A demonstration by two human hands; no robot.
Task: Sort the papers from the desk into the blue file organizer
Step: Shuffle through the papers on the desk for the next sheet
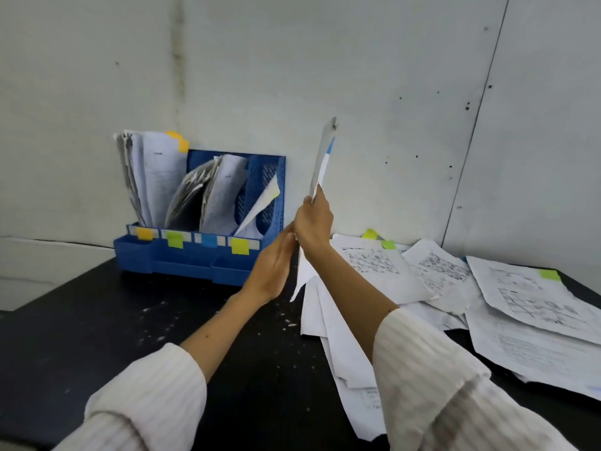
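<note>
Right hand [313,222] has a closed grip on an upright sheet [322,164] beside the blue organizer [195,255]; left hand [274,265], fingers straight, touches its lower edge above the tabletop [97,320].

Corner of a room with pale panelled walls and a black surface.
The walls [374,76] are marked by dark specks, a vertical stain at left and a panel seam at right; the surface [97,320] is flecked with white debris.
</note>
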